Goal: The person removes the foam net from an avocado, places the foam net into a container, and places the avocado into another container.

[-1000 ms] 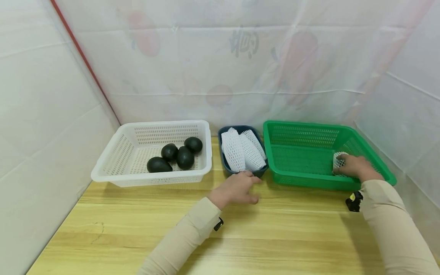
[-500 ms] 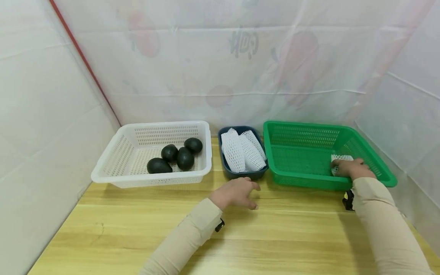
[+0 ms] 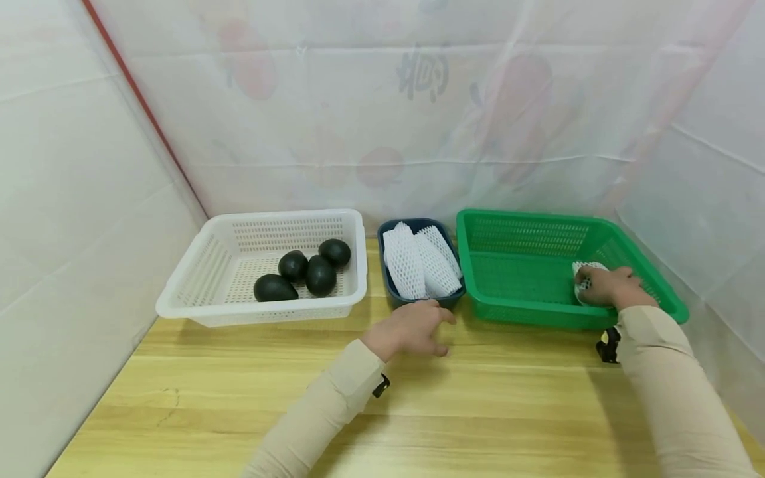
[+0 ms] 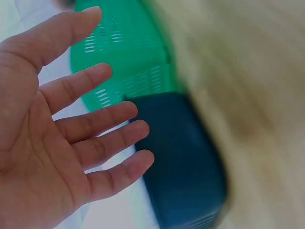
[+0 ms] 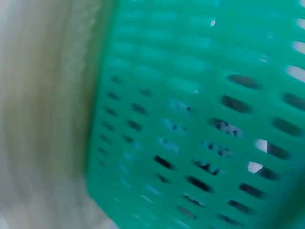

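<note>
My right hand (image 3: pixel 615 287) reaches into the green basket (image 3: pixel 520 313) at its right end. Its fingers hold a white foam net sleeve (image 3: pixel 588 267) with something dark showing through the mesh, like an avocado. The basket wall hides this hand in the right wrist view, where white mesh shows through the slots. My left hand (image 3: pixel 409 330) hovers with spread, relaxed fingers at the front of the dark blue tub (image 3: pixel 424 303). Its bare palm (image 4: pixel 43 152) faces the left wrist camera and holds nothing. Several foam net sleeves (image 3: pixel 406 262) lie in the tub.
A white basket (image 3: pixel 263 310) stands at the left with several dark avocados (image 3: pixel 321 275) in its right part. All the containers line up along the back of the wooden table (image 3: pixel 478 411), against a hanging white sheet (image 3: pixel 335 119).
My right hand has shifted slightly left inside the green basket, moving and tilting the netted piece with it. The left hand has stayed by the tub with only slight motion.
</note>
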`<control>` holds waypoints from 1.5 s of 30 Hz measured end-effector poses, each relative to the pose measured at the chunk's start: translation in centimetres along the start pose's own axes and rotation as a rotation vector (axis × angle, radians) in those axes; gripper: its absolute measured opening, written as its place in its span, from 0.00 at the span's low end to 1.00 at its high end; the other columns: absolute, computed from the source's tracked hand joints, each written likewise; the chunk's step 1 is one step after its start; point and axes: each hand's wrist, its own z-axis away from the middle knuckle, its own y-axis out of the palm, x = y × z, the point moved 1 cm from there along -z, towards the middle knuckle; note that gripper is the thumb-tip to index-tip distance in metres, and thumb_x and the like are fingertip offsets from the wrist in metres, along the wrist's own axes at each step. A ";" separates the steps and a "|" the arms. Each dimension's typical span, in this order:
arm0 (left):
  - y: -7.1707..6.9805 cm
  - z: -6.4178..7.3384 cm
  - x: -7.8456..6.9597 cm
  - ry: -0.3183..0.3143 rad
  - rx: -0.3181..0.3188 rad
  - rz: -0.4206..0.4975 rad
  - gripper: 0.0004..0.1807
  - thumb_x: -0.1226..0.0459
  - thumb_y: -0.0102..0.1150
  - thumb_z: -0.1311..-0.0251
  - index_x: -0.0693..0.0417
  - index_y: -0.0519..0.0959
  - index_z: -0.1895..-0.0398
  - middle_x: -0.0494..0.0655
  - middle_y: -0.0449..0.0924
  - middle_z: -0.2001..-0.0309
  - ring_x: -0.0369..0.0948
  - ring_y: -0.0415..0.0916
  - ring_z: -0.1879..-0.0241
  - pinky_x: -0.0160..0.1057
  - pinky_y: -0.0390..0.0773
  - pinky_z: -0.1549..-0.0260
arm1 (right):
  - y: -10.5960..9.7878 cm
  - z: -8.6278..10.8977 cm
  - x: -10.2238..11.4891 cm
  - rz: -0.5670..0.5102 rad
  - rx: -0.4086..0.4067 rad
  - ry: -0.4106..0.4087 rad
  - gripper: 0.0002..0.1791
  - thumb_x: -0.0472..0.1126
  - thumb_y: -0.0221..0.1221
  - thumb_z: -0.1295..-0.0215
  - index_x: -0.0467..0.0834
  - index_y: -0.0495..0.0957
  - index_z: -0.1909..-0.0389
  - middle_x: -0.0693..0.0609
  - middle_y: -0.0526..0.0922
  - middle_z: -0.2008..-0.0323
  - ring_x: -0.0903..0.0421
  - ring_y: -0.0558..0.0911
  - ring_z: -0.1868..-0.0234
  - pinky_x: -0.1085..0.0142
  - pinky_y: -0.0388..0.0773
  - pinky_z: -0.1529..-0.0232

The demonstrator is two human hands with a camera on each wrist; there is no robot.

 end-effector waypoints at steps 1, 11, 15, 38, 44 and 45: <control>-0.3 0.1 -0.1 0.003 -0.010 0.001 0.27 0.51 0.66 0.49 0.49 0.77 0.44 0.41 0.74 0.52 0.36 0.70 0.54 0.31 0.70 0.56 | -0.2 0.1 0.2 -0.003 -0.015 -0.010 0.18 0.42 0.50 0.37 0.35 0.66 0.50 0.16 0.47 0.57 0.24 0.49 0.61 0.38 0.58 0.70; -2.2 0.3 -0.3 -0.005 -0.023 -0.033 0.27 0.51 0.65 0.47 0.50 0.76 0.44 0.44 0.73 0.49 0.38 0.71 0.51 0.33 0.69 0.53 | -1.4 0.2 1.3 -0.016 -0.076 -0.050 0.17 0.44 0.55 0.38 0.40 0.65 0.54 0.25 0.52 0.60 0.29 0.50 0.63 0.42 0.56 0.69; -2.2 0.2 -0.2 -0.011 -0.013 -0.030 0.27 0.50 0.64 0.47 0.49 0.76 0.44 0.44 0.73 0.50 0.37 0.71 0.52 0.32 0.69 0.53 | -1.3 0.3 1.3 -0.010 -0.082 -0.043 0.16 0.43 0.55 0.38 0.40 0.65 0.54 0.24 0.49 0.60 0.28 0.49 0.63 0.42 0.56 0.70; -2.1 3.3 1.5 0.024 -0.243 -0.059 0.23 0.53 0.64 0.46 0.51 0.78 0.48 0.45 0.76 0.53 0.40 0.73 0.55 0.37 0.74 0.58 | -0.7 2.8 5.2 0.073 -0.282 -0.209 0.20 0.39 0.60 0.40 0.47 0.69 0.47 0.19 0.48 0.47 0.22 0.49 0.50 0.34 0.60 0.67; -1.8 4.2 2.1 0.031 -0.285 -0.073 0.23 0.53 0.65 0.47 0.52 0.78 0.49 0.46 0.76 0.53 0.40 0.74 0.56 0.37 0.74 0.59 | -0.6 3.8 6.9 0.076 -0.310 -0.242 0.20 0.35 0.60 0.41 0.47 0.69 0.48 0.21 0.47 0.44 0.23 0.48 0.46 0.33 0.61 0.66; -1.8 4.4 2.2 0.030 -0.290 -0.076 0.23 0.53 0.65 0.47 0.52 0.78 0.49 0.46 0.76 0.53 0.41 0.74 0.57 0.37 0.74 0.60 | -0.6 3.9 7.2 0.078 -0.313 -0.248 0.20 0.35 0.60 0.41 0.47 0.69 0.48 0.21 0.47 0.44 0.23 0.48 0.46 0.33 0.62 0.66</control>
